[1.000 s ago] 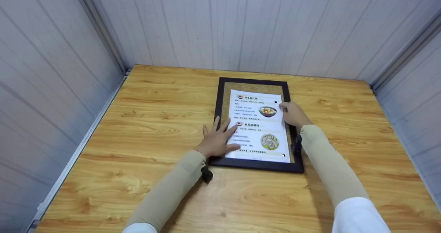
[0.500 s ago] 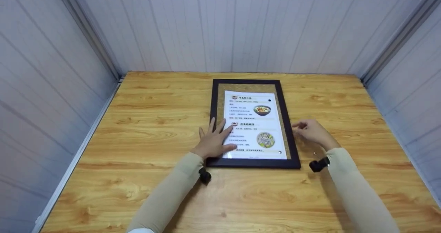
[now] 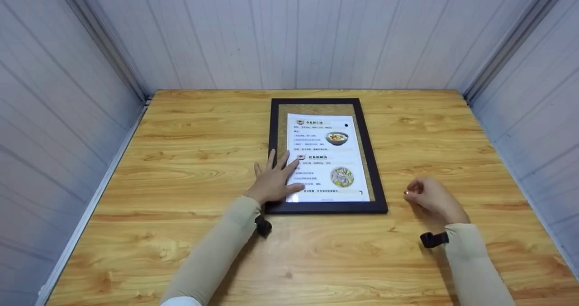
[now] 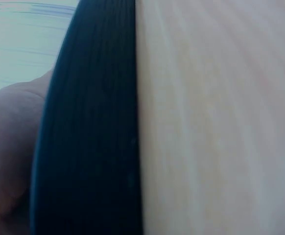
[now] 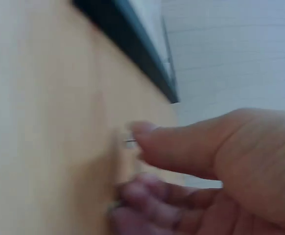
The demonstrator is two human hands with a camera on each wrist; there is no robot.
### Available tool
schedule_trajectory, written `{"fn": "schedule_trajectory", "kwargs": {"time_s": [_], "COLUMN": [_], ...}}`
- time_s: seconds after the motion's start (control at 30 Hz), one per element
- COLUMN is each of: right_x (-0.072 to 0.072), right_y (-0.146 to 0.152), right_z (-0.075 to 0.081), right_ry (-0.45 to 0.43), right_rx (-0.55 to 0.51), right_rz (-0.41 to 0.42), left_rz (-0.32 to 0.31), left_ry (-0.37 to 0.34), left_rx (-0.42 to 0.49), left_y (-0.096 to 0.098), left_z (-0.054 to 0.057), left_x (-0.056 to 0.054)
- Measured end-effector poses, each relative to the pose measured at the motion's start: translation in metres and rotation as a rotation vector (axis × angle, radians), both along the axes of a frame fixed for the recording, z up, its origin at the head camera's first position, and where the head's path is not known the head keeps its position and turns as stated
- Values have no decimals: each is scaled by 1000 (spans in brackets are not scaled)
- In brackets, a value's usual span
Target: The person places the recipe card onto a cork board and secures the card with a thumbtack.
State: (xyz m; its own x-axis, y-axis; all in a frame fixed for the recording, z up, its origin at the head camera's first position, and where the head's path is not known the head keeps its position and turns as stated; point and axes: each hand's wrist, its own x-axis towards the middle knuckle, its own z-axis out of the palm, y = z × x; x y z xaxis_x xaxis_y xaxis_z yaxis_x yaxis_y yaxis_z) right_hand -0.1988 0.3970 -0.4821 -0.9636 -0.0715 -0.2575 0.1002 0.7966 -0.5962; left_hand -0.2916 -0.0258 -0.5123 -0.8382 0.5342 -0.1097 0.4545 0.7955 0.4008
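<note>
A dark-framed cork board (image 3: 373,161) lies flat on the wooden table, bearing a white printed sheet (image 3: 312,136) with two dish pictures. One black thumbtack (image 3: 346,125) sits near the sheet's top right corner, and a silver thumbtack (image 3: 360,192) near its bottom right. My left hand (image 3: 273,182) rests with spread fingers on the sheet's lower left and the frame. Right of the board, just over the table, my right hand (image 3: 433,198) pinches a small shiny thumbtack (image 5: 129,141) between thumb and finger; its thin pin shows in the right wrist view.
The wooden table (image 3: 190,161) extends around the board on every side. Pale panel walls (image 3: 271,34) stand behind it and to the left and right. Each wrist wears a small black camera (image 3: 434,240).
My right hand has left the sheet's right edge, moved right and toward me, and picked up a shiny thumbtack from the table. The left hand stays on the sheet; the head view has shifted slightly.
</note>
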Motion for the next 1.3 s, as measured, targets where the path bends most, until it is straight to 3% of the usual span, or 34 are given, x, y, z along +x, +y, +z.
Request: {"fn": "schedule_trajectory", "kwargs": {"time_s": [0.17,0.53,0.67,0.83,0.97,1.07,1.2,1.3], "right_x": [0,10,9,7,3,-4,-13,-20], "right_y": [-4,4,5,-1,-13,-30,-58,-76], "right_z": [-8,-7,-4,1,6,7,6,6], "right_ry": [28,-54,-33,31,145,217,218,179], "right_rx": [16,-89,-126,-253,-276,-297,-380,-478], "right_rz": [-57,-133,-143,-148,-103,-71,-25,-47], "left_rz": [-1,-3,-6,-14,-31,-33,-21,-8], "left_ry": [-2,-29,-41,-47,-29,27,93,79], "left_rx": [28,48,34,11,-26,-68,-72,-49], "left_y": [-1,0,-2,-6,-10,-9,-8,-9], "left_z": [0,5,7,8,14,16,13,8], "left_x": [-2,-10,-14,-15,-22,-30,-37,-37]}}
